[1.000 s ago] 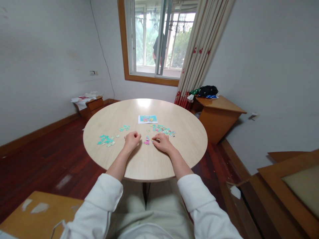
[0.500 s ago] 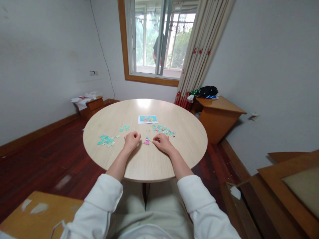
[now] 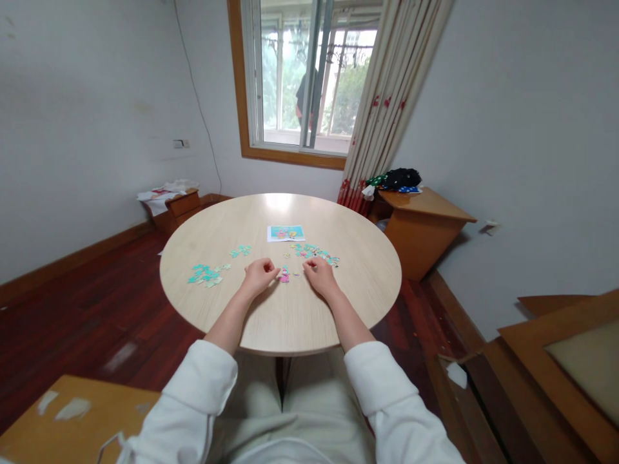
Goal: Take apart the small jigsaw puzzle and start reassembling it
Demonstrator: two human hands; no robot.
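Observation:
On the round table [image 3: 280, 316], a small joined cluster of pink jigsaw puzzle pieces [image 3: 284, 277] lies between my hands. My left hand [image 3: 260, 276] is curled, with thumb and finger pinched at the cluster's left edge. A loose pale yellowish puzzle piece [image 3: 296, 274] lies just right of the cluster. Farther right, my right hand [image 3: 319, 274] rests with bent fingers slightly apart, and nothing shows in them. Many mixed pieces [image 3: 316, 252] spread just beyond it. Another pale piece [image 3: 287, 255] lies above the cluster.
A printed picture card [image 3: 286, 233] lies farther back. Teal pieces [image 3: 206, 275] are heaped at the left, with a smaller teal group [image 3: 240, 251] nearer the middle. A wooden cabinet [image 3: 428, 222] bearing cloth stands right of the table. A person [image 3: 305, 96] shows through the window.
My left hand has moved right to the pink cluster's edge. My right hand has drawn back to the right, leaving the pale yellowish piece lying on the table.

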